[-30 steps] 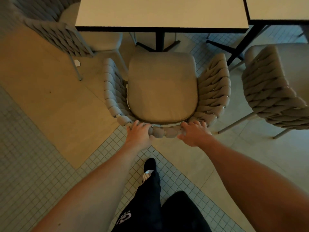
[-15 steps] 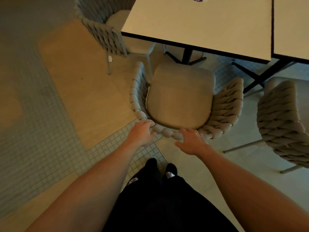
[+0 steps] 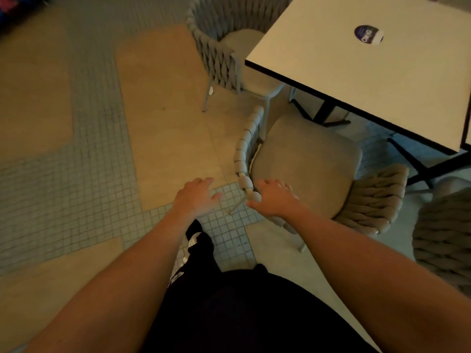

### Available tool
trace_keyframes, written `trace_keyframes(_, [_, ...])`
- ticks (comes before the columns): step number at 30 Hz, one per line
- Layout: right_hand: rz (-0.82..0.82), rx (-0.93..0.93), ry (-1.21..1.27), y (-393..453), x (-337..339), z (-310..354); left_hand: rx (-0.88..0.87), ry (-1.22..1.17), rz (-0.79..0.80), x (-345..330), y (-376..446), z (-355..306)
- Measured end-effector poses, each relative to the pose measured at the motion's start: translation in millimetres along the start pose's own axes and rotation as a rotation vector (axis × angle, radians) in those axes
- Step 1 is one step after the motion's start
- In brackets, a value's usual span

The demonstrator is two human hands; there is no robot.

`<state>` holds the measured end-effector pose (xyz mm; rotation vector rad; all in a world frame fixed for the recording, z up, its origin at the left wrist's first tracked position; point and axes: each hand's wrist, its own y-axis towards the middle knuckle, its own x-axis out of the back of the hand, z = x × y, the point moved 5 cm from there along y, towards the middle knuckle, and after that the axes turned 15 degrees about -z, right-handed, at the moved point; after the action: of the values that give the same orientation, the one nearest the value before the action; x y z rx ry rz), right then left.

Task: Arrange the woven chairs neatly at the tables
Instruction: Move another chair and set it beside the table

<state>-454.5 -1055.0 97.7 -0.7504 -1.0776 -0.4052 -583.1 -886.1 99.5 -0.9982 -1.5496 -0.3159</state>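
Progress looks partial: the grey woven-rope chair with beige cushion stands at the square white table, slightly angled (seat not tucked under). Left hand and right hand hover above, fingers relaxed, grasping nothing.

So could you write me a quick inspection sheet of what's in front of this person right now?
Surface: floor of tan slabs and small grey tiles.
Job's things: near chair facing the table, seat just short of its edge; second chair at the table's left side; third chair at the right edge.
Clutter: round purple sticker on the table.
Hands: left hand open, over the floor, holding nothing; right hand open, over the near chair's back rim, contact unclear.
Cables: nothing seen.
Surroundings: dim room; person's dark trousers and shoe.
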Motion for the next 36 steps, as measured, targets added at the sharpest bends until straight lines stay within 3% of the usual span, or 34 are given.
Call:
trace_keyframes(12, [0.006, 0.086, -0.029, 131, 29, 123, 0.088, -0.029, -0.05, 72, 107, 126])
trace_keyframes(19, [-0.011, 0.064, -0.019, 203, 50, 186, 0.051, 0.023, -0.044, 121, 169, 180])
trace_keyframes(36, [-0.03, 0.065, -0.034, 381, 103, 254, 0.041, 0.046, -0.088, 211, 337, 235])
